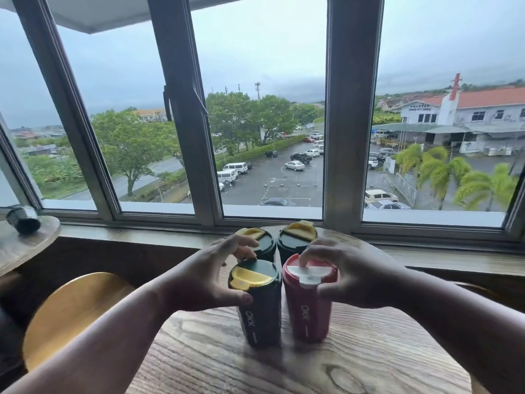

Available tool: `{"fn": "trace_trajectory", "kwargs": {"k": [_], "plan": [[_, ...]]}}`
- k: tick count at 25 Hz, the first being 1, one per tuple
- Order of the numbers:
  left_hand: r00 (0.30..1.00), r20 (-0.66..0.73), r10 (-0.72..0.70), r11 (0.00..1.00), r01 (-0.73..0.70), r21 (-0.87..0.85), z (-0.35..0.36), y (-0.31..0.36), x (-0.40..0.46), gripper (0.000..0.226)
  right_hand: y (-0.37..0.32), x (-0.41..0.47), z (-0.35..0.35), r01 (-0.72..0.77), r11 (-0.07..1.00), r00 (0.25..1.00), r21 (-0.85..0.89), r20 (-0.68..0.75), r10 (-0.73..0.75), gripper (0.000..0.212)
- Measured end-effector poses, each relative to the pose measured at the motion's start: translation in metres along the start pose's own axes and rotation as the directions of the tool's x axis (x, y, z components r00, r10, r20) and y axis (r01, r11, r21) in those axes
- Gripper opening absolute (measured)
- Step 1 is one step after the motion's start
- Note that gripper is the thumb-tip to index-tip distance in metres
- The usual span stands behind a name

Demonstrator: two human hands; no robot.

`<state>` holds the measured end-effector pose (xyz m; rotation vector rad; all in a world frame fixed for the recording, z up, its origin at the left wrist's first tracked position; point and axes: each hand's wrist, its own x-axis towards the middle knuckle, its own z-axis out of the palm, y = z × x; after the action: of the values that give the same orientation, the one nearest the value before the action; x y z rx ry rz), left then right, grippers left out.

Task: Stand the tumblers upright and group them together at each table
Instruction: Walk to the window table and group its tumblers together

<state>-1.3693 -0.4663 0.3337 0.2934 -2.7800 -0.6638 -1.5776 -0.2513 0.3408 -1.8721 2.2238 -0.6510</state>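
Note:
Several tumblers stand upright in a tight cluster on the round wooden table (355, 365). The near dark green tumbler (260, 317) has a yellow lid flap, and my left hand (207, 275) grips it around the rim. Beside it stands the red tumbler (308, 317) with a white lid flap, held at the top by my right hand (348, 275). Behind them are two more dark green tumblers with yellow flaps, the back left tumbler (257, 237) and the back right tumbler (297, 236), partly hidden by my fingers.
A second wooden table (25, 245) at the left carries a dark tumbler lying on its side (22, 218). A yellow round stool (74, 311) stands below left. The window sill (426, 251) and window frame run right behind the table.

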Motion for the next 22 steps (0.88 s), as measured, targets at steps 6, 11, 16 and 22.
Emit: {"fn": "trace_trajectory", "kwargs": {"k": [6,11,16,22], "plan": [[0.985,0.039,0.167,0.984,-0.17,0.06,-0.009,-0.018,0.013,0.082,-0.008,-0.004,0.008,-0.123,0.991,0.991,0.054,-0.04,0.126,0.041],[0.957,0.098,0.274,0.953,-0.284,0.108,-0.015,-0.027,0.024,0.082,-0.02,-0.007,0.008,-0.262,0.963,0.964,0.067,-0.037,0.265,0.036],[0.929,0.063,0.364,0.912,-0.369,0.178,-0.01,-0.032,0.029,0.09,-0.041,-0.011,0.027,-0.444,0.895,0.865,0.031,-0.245,0.437,0.079],[0.922,0.009,0.387,0.911,-0.384,0.151,-0.006,-0.032,0.031,0.094,-0.067,0.0,0.042,-0.56,0.826,0.754,0.066,-0.371,0.542,0.071]]}}
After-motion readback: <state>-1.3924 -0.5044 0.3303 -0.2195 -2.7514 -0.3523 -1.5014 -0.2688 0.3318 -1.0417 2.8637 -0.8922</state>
